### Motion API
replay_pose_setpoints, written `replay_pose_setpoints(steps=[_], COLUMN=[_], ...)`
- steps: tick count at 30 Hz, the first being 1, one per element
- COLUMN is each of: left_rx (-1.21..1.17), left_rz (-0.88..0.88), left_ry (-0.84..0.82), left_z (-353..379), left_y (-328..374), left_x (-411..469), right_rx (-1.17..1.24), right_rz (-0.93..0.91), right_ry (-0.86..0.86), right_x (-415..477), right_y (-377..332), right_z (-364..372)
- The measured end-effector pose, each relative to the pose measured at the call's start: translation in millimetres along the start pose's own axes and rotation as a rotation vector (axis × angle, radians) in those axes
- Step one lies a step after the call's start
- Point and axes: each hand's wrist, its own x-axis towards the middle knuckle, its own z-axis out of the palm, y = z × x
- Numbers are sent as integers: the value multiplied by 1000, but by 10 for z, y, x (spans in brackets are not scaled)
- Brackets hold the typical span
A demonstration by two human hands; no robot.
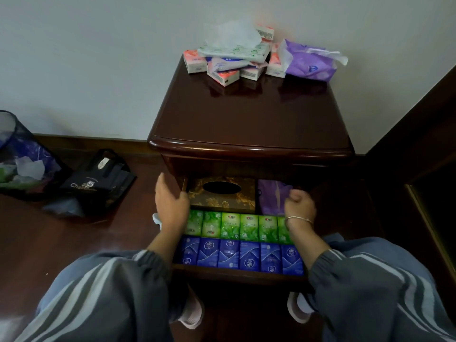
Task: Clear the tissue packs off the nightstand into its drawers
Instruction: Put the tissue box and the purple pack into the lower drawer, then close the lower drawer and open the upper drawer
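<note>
We look down into the open drawer (pixel 237 274) – a blue row of packs (pixel 243 255) in front, a green row (pixel 237 227) behind, then a gold tissue box (pixel 222 193) beside a purple pack (pixel 271 198). Our left hand (pixel 170 201) spreads at the box's edge; our right hand (pixel 299 204) curls into a fist on the purple pack. More tissue packs (pixel 246 58) sit heaped at the back of the nightstand (pixel 246 114).

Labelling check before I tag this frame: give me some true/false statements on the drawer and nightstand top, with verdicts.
1. The blue tissue packs form the drawer's front row. True.
2. The nightstand top is already cleared. False: a pile of tissue packs and a purple tissue pack remain at its back.
3. The gold tissue box sits behind the green tissue packs. True.
4. The left hand holds a pink pack. False: it holds nothing visible.
</note>
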Motion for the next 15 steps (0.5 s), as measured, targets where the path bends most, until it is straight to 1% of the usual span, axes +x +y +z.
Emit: replay_pose_setpoints(steps=[2, 3, 4, 5, 7, 9, 13, 15], left_rx=[-124, -173, -233, -298, -372, -386, -268, -230], left_rz=[-73, -79, -69, -43, -10, -40, -36, -33], left_ry=[-24, -70, -127, -179, -224, -238, -259, -278], left_z=[-85, -117, -137, -139, -131, -133, -217, -288], left_y=[94, 148, 205, 261, 346, 372, 322, 351], left_x=[94, 133, 162, 189, 256, 339, 493, 546], right_rx=[188, 246, 281, 302, 346, 411, 363, 401], right_rz=[114, 118, 92, 48, -35, -54, -86, -58], right_ry=[190, 238, 239, 204, 86, -3, -6, -7], right_x=[79, 124, 164, 191, 224, 224, 263, 296], right_y=[-52, -81, -116, -155, -229, -285, -333, -376], right_z=[-175, -247, -305, -348, -394, -433, -512, -555])
